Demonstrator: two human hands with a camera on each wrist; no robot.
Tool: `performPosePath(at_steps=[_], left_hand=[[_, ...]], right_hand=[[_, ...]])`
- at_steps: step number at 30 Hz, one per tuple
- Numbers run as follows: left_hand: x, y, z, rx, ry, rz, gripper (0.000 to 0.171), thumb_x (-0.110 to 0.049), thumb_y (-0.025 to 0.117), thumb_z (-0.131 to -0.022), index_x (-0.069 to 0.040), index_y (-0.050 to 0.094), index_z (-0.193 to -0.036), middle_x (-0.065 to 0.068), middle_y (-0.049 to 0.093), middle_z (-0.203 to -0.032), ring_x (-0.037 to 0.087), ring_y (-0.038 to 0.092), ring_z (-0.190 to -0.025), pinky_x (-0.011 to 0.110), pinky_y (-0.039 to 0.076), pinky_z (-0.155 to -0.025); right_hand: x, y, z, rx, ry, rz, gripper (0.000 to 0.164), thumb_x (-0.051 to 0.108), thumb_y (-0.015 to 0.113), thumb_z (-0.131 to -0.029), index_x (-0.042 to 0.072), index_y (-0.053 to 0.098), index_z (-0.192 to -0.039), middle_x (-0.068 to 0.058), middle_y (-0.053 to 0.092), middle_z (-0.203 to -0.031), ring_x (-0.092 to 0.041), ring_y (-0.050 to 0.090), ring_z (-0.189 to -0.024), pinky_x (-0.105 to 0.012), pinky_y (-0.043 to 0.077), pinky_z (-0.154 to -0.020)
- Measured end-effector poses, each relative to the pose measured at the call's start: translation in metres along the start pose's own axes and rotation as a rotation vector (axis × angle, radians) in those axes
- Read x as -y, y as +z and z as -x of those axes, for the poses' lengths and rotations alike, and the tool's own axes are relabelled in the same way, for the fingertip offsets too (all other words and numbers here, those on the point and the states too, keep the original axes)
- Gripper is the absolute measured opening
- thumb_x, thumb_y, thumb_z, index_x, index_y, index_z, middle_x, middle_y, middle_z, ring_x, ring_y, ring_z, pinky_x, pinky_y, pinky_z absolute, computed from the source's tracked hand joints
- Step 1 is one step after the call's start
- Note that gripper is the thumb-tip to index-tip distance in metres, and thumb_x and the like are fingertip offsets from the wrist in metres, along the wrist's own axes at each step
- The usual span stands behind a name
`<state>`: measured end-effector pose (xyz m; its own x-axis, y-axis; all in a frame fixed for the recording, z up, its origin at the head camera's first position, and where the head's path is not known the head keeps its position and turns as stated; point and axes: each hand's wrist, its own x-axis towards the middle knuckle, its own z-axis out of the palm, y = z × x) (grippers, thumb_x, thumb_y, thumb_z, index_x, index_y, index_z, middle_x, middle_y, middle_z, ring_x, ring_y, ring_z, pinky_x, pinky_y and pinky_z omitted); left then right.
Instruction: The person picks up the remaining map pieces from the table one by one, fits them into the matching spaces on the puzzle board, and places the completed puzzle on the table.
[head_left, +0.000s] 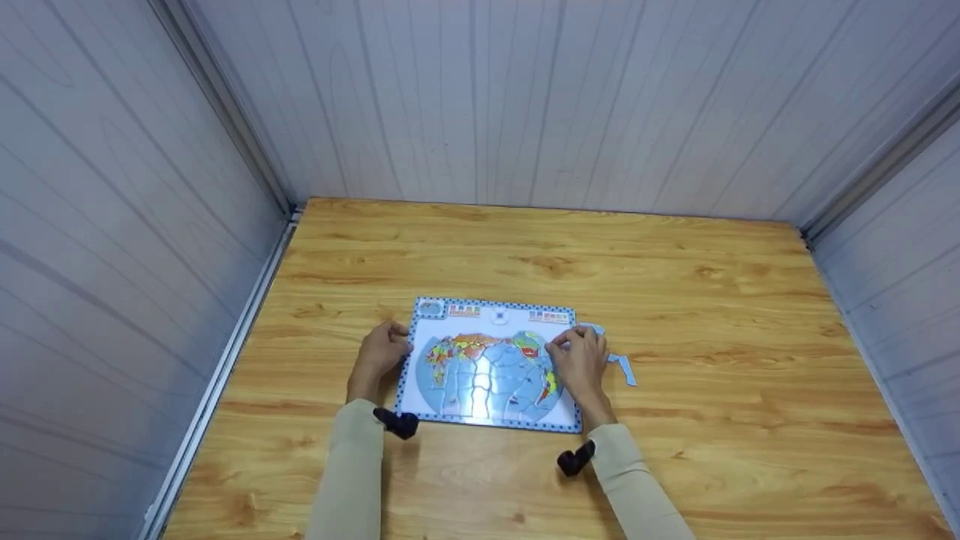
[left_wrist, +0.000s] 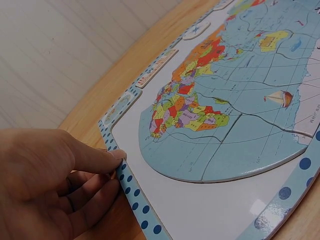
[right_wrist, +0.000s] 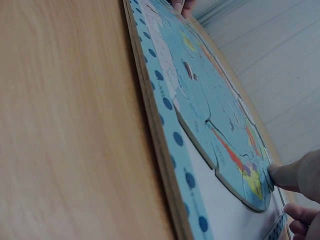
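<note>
A world-map jigsaw puzzle (head_left: 499, 382) in a flat board with a blue-dotted border (left_wrist: 137, 206) lies on the wooden table. My left hand (head_left: 382, 349) holds the board's left edge, the thumb on the border and the other fingers curled at its side. At the map's upper right, my right hand (head_left: 581, 364) pinches a puzzle piece (right_wrist: 269, 181) at the rim; its thumb (right_wrist: 285, 176) is on the piece, and the other fingertips are partly hidden. Beside the right hand lie a loose light-blue piece (head_left: 624, 370) and another blue piece (head_left: 598, 328), partly covered by that hand.
The wooden table (head_left: 720, 315) extends around the board on all sides. Pale panelled walls (head_left: 495, 105) stand behind it and to the left and right. A dark wrist camera (head_left: 397, 424) is on the left sleeve, another (head_left: 576, 459) on the right.
</note>
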<state>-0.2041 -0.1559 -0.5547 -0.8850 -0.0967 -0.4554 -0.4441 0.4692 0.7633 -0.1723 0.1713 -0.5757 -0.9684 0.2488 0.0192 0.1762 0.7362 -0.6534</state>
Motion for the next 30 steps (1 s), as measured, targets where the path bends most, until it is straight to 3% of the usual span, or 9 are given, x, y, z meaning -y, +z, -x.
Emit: performPosePath(at_steps=[7, 20, 30], left_hand=[[0.002, 0.000, 0.000, -0.033, 0.077, -0.053, 0.026, -0.006, 0.058, -0.089, -0.004, 0.056, -0.116, 0.010, 0.058, -0.103, 0.022, 0.053, -0.095, 0.035, 0.044, -0.086], [-0.001, -0.001, 0.004, -0.014, 0.048, -0.038, 0.027, -0.008, 0.061, -0.089, -0.006, 0.056, -0.116, 0.010, 0.057, -0.103, 0.024, 0.055, -0.097, 0.035, 0.045, -0.086], [-0.002, -0.001, 0.003, -0.007, 0.024, -0.019, 0.028, -0.008, 0.062, -0.089, -0.007, 0.056, -0.116, 0.009, 0.057, -0.101, 0.023, 0.055, -0.095, 0.034, 0.045, -0.085]], right_hand=[[-0.001, 0.001, 0.002, -0.034, -0.031, -0.008, 0.014, 0.025, 0.071, -0.085, 0.011, 0.069, -0.084, -0.016, 0.054, -0.123, -0.032, 0.039, -0.116, -0.049, 0.026, -0.099], [-0.001, 0.001, 0.003, -0.028, -0.022, 0.021, 0.015, 0.027, 0.071, -0.086, 0.013, 0.069, -0.090, -0.014, 0.053, -0.125, -0.031, 0.038, -0.114, -0.048, 0.027, -0.096], [-0.009, -0.011, 0.003, -0.065, -0.022, -0.040, 0.018, 0.028, 0.069, -0.087, 0.010, 0.068, -0.094, -0.013, 0.054, -0.121, -0.030, 0.041, -0.114, -0.046, 0.029, -0.098]])
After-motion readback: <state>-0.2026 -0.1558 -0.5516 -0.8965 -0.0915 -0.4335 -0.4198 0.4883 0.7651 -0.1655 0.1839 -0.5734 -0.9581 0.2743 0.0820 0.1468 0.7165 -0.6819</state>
